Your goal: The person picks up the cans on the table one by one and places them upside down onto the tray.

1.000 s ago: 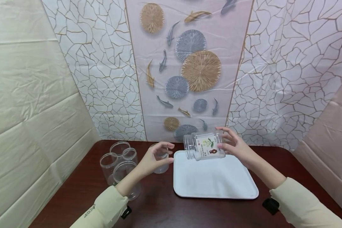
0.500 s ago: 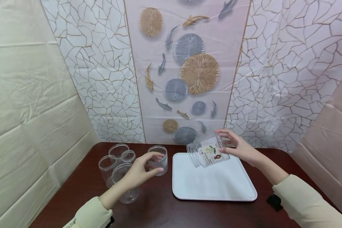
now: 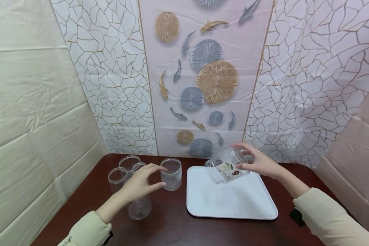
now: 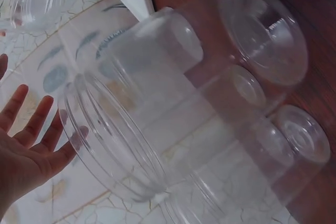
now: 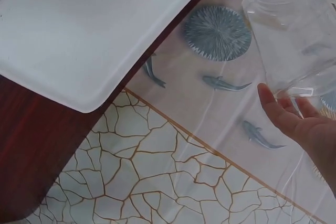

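My right hand (image 3: pixel 259 164) grips a clear jar (image 3: pixel 229 171) by its base end, thumb and fingers on either side. The jar carries a label with a flower and tilts on its side, its mouth pointing left and downward above the white tray (image 3: pixel 230 203). In the right wrist view, fingers touch the end of this jar (image 5: pixel 289 30). My left hand (image 3: pixel 139 182) has fingers and thumb apart, holding nothing, just left of a lone clear jar (image 3: pixel 172 179). A large clear jar (image 4: pixel 121 135) fills the left wrist view beside that hand (image 4: pixel 31 153).
Several clear jars stand grouped at the left, among them a front jar (image 3: pixel 139 210) and a left jar (image 3: pixel 117 179), partly behind my left arm. The dark red table (image 3: pixel 172 225) backs onto a patterned cloth (image 3: pixel 216 82), with cloth walls at both sides.
My left hand has moved left and back, away from the tray and past the lone jar. My right hand has tipped the labelled jar further, its mouth now lower.
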{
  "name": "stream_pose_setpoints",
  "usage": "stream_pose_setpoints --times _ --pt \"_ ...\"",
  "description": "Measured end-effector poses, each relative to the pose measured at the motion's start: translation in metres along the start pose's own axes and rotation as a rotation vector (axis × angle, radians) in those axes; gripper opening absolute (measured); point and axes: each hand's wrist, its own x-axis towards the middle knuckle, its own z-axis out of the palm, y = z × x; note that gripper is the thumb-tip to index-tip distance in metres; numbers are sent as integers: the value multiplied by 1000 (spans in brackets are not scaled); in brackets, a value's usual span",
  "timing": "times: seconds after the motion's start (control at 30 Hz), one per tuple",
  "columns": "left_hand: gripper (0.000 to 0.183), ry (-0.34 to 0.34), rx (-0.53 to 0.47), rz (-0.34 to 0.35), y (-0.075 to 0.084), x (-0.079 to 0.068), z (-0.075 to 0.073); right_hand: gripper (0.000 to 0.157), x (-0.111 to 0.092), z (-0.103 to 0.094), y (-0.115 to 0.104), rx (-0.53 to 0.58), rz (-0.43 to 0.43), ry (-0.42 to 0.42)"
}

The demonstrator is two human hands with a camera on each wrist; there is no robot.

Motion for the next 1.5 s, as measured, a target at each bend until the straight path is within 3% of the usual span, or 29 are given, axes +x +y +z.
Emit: stream_pose_setpoints --times 0.17,0.4,0.8,1.27,1.5 --pt "45 -48 66 -49 -6 -7 -4 60 1 0 2 -56 -13 -68" --pt "49 -93 152 -110 -17 -21 -7 60 5 2 5 -279 -157 -56" --pt "55 -86 178 -92 -30 -32 -18 61 13 -8 8 -469 -192 -94" --pt "50 -79 200 -99 -34 -41 -19 65 8 -23 22 -604 23 -164" --pt "51 -71 210 -96 -36 -45 -18 63 13 -29 37 -673 66 -198"
